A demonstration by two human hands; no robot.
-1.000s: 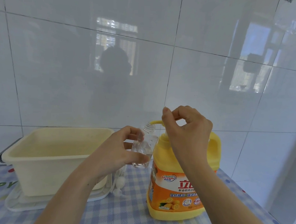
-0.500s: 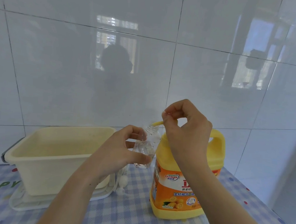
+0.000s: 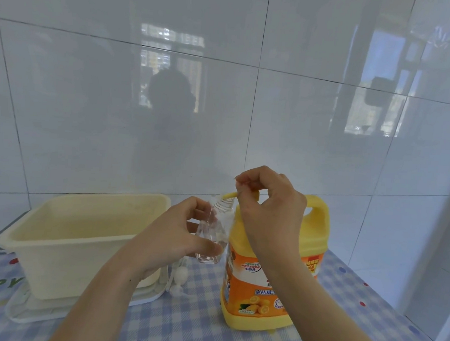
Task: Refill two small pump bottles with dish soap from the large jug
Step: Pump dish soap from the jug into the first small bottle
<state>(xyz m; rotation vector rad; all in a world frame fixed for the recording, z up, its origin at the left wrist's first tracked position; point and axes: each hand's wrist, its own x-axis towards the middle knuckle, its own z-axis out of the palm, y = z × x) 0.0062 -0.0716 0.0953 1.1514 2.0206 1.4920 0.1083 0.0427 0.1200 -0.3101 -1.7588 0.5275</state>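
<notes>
A large yellow dish-soap jug with an orange label stands on the checked tablecloth. Its yellow pump spout points left over the open neck of a small clear bottle. My left hand grips that bottle just left of the jug, tilted slightly, with a little clear liquid at its bottom. My right hand sits on top of the jug's pump head, fingers curled over it, hiding the pump. A white pump cap with its tube lies on the cloth below the bottle.
A cream plastic basin stands on a white tray at the left. The blue checked table meets a white tiled wall behind. The table's right edge runs close beside the jug.
The right hand rose on the pump head and has come back down a little. The bottle stays held under the spout. The view shifted slightly.
</notes>
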